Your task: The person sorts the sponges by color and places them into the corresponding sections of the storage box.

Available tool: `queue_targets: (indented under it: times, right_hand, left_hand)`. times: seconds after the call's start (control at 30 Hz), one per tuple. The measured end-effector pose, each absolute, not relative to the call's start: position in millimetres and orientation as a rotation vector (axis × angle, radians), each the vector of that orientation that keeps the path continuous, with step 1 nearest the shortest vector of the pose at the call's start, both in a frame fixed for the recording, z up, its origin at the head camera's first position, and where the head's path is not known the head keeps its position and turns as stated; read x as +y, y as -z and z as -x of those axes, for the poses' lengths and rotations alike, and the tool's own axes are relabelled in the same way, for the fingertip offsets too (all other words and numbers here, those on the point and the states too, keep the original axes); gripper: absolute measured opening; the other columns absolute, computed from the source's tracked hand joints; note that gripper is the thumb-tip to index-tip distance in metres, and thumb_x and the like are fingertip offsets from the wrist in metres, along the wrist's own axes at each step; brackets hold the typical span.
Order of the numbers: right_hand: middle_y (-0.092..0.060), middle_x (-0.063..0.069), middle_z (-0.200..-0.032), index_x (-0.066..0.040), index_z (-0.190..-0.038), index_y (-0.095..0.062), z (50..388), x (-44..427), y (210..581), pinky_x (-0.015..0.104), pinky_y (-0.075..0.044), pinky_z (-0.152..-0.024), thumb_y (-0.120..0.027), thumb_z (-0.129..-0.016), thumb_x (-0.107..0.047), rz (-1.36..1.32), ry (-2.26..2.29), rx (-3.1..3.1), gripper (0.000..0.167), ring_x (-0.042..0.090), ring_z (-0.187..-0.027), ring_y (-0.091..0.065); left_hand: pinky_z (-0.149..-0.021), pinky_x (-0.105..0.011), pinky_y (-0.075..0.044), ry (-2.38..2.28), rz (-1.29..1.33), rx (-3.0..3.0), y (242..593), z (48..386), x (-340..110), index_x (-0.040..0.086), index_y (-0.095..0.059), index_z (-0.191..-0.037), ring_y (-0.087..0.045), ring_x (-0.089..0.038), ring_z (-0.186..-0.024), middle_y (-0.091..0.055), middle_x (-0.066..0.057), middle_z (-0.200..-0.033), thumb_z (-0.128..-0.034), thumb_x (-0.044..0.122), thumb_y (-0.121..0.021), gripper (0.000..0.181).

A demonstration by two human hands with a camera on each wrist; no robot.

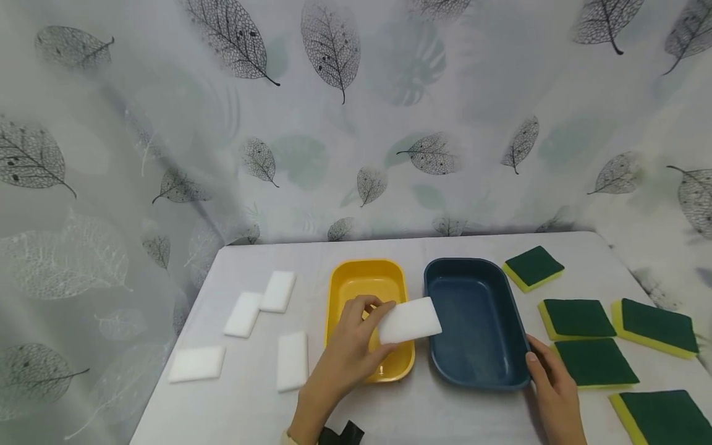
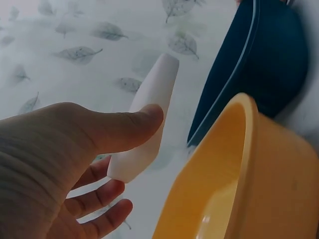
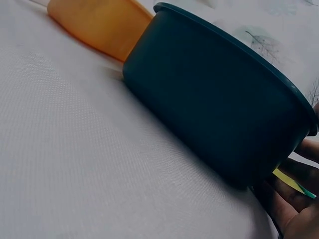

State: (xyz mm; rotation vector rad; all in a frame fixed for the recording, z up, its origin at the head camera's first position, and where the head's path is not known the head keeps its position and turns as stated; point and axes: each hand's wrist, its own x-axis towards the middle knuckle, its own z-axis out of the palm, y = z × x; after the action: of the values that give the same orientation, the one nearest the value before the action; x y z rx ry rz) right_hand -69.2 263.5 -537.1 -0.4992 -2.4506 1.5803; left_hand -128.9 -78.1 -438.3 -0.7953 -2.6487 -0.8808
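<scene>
The left hand [image 1: 349, 349] pinches one white pad [image 1: 410, 320] between thumb and fingers. The pad is held tilted above the right side of the yellow tray [image 1: 368, 278], its far end overlapping the near rim of the blue tray [image 1: 473, 324] in the head view. The right hand [image 1: 552, 384] touches the outer near-right corner of the blue tray; whether its fingers grip the rim cannot be told. Progress, as judged from the layout: early stage. One pad is lifted; no pad or sponge is visible inside either tray, although the left hand hides part of the yellow one. Still outside are four loose pads [image 1: 292, 362] left of the trays and five sponges [image 1: 581, 318] to the right. The held pad is a plain, thin rectangular block with matt faces, rounded at the edges and apparently undamaged.
</scene>
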Motion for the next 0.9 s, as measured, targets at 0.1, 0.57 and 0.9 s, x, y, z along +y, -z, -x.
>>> queue_targets:
  times: [0.1,0.57,0.9]
  right_hand:
    - [-0.047,-0.037,-0.127,-0.009,-0.155,-0.049,70,264,537,-0.003,-0.038,-0.084,-0.048,-0.111,-0.036,0.495,-1.563,-2.465,0.052,-0.025,-0.108,-0.045]
    - [-0.047,-0.029,-0.134,-0.01,-0.157,-0.045,70,267,538,-0.006,-0.036,-0.084,-0.047,-0.111,-0.041,0.517,-1.551,-2.514,0.055,-0.026,-0.109,-0.04]
    - [-0.046,0.018,-0.155,-0.011,-0.159,-0.041,71,265,536,-0.007,-0.033,-0.085,-0.043,-0.112,-0.044,0.579,-1.544,-2.557,0.058,-0.025,-0.11,-0.035]
  left_hand:
    - [-0.094,-0.029,-0.052,0.88,0.822,-2.66,437,131,-69,0.018,-0.064,-0.14,-0.049,-0.017,-0.116,-0.053,-0.001,-0.13,-0.0799,0.02,-0.092,0.067]
    - [-0.097,-0.022,-0.048,0.767,0.966,-2.716,436,135,-32,0.017,-0.054,-0.149,-0.048,-0.015,-0.114,-0.05,-0.004,-0.129,-0.0877,0.04,-0.084,0.072]
    - [-0.089,-0.022,-0.044,0.584,1.088,-2.664,443,140,-8,0.021,-0.057,-0.143,-0.05,-0.014,-0.105,-0.053,-0.003,-0.124,-0.0872,0.048,-0.081,0.067]
